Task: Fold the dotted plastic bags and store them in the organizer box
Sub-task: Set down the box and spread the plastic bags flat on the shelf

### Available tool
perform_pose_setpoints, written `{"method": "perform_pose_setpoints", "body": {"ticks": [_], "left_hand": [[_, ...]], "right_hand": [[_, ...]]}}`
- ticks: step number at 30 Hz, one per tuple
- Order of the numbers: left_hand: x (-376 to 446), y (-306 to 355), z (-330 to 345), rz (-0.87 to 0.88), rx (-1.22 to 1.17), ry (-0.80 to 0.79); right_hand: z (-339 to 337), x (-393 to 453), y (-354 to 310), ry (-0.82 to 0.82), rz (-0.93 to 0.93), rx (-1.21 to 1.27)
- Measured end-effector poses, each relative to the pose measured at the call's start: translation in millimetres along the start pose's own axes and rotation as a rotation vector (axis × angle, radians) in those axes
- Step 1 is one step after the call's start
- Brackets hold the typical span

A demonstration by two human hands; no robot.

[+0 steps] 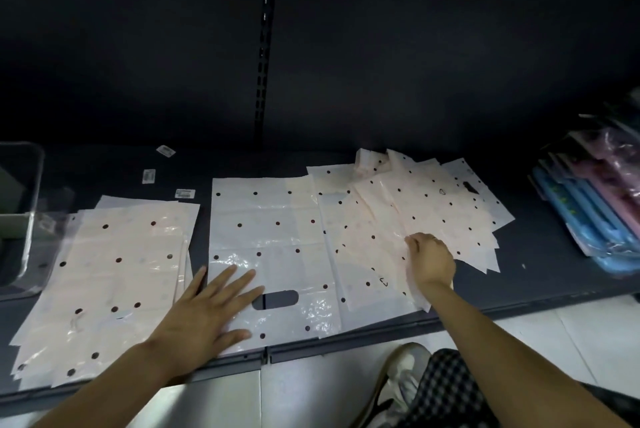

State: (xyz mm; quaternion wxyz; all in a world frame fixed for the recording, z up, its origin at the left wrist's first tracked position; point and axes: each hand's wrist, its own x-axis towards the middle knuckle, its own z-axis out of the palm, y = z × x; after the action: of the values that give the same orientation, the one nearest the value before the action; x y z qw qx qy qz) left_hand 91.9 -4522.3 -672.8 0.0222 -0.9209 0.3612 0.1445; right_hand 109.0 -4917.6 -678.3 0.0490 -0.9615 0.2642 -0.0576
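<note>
A white plastic bag with dark dots (273, 237) lies flat in the middle of the dark shelf, its handle cut-out towards me. My left hand (207, 309) rests flat on its near left corner, fingers spread. To the right lies a loose fan of several pale pink dotted bags (415, 216). My right hand (431, 259) sits on that pile, fingers curled down pinching the top sheet. A stack of pink dotted bags (114, 282) lies at the left. The clear organizer box (20, 205) stands at the far left edge.
Three small white labels (149, 176) lie on the shelf behind the bags. A pile of blue and pink packaged items (599, 205) fills the right end. The shelf front edge (346, 346) runs just below the bags; my shoe and checked trousers are on the tiled floor.
</note>
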Motion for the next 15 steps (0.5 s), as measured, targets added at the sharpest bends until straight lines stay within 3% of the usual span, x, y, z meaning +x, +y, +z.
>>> {"method": "perform_pose_setpoints", "body": {"ticks": [2, 5, 8, 10, 12, 15], "left_hand": [[1.1, 0.2, -2.8, 0.003, -0.066, -0.006], [1.6, 1.7, 1.5, -0.019, -0.391, 0.043], [3.9, 18.7, -12.8, -0.269, -0.968, 0.194], [10.3, 31.6, -30.9, -0.497, -1.488, 0.217], [15.3, 37.1, -40.8, -0.598, -1.908, 0.246], [8.2, 32.2, -45.0, -0.717, -2.138, 0.408]], "right_hand": [[-6.9, -6.2, -18.2, 0.007, -0.009, 0.197], [-19.1, -23.3, -63.7, -0.046, -0.182, 0.395], [-21.6, -50.8, -110.3, -0.182, -0.418, 0.462], [-18.7, -73.1, -133.9, -0.227, -0.546, 0.469], [-19.0, -92.3, -150.6, -0.268, -0.706, 0.485], [-18.9, -106.1, -152.4, -0.215, -1.133, 0.454]]}}
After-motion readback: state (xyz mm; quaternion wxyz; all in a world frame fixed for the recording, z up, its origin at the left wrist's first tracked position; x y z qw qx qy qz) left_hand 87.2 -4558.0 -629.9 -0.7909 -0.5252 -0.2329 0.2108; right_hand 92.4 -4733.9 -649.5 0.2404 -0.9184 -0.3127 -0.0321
